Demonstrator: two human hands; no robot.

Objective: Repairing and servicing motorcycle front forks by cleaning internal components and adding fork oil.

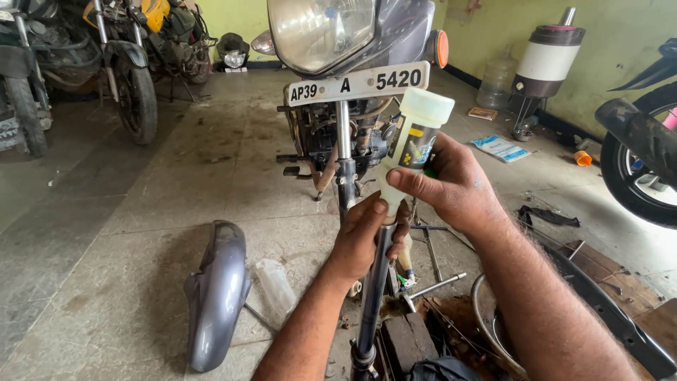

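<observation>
Head view, only view: right hand [451,187] clenched round the body of a pale plastic bottle [412,141], held upside down and tilted, wide base up, neck pointing down toward the top of a dark fork tube [374,282]. Left hand [363,236] clenched round the upper end of that fork tube, thumb up against the bottle's neck; the mouth itself is hidden behind the fingers, so cannot tell whether liquid is running. Tube stands nearly upright, lower end out of the bottom of the frame, just in front of a motorcycle [352,70] whose front wheel and mudguard are off. Grey mudguard [215,296] lies on the floor [141,212] to the left, well apart from the hands; a clear empty bottle [275,286] lies just beside it. Loose metal rods and a rim show to the right of the tube. Judgement: step in hand looks like pouring from the bottle into the tube's open top. The next move calls for keeping the neck centred over the opening and the tube steady and upright; a slip of either grip would spill down the outside
</observation>
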